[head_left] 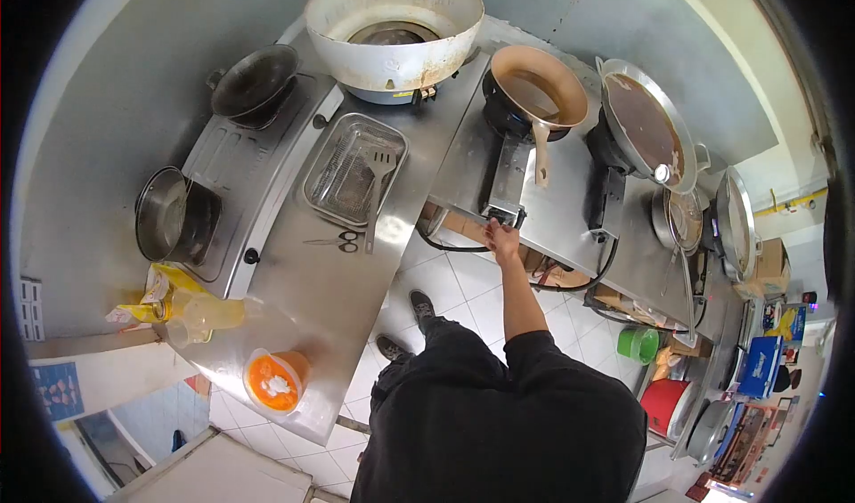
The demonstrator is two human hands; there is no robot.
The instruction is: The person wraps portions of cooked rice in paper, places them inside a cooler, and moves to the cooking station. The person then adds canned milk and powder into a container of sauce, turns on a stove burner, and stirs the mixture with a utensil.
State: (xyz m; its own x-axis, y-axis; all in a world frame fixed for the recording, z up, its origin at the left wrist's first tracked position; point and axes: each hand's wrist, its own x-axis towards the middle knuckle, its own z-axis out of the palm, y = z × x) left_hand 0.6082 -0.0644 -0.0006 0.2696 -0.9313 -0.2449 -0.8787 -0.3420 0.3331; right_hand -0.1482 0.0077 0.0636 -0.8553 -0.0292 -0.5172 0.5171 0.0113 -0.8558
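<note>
My right hand (502, 236) is closed at the front end of the metal burner (508, 178), with its fingers on the control there. On that burner sits a tan pan (521, 62) holding some brown liquid, its handle pointing toward me. To the right, a large pot (643, 125) of dark brown liquid stands on another burner. My left hand does not show. Left of the burner, a slotted spatula (377, 196) lies across the edge of a metal tray (343, 166), and scissors (343, 241) lie beside it on the steel table.
A two-burner stove (267, 160) holds a dark wok (256, 83) and a small pan (163, 215). A large white basin (392, 62) stands at the back. A tub of orange food (277, 381) is at the near left, and a green container (638, 344) is on the floor.
</note>
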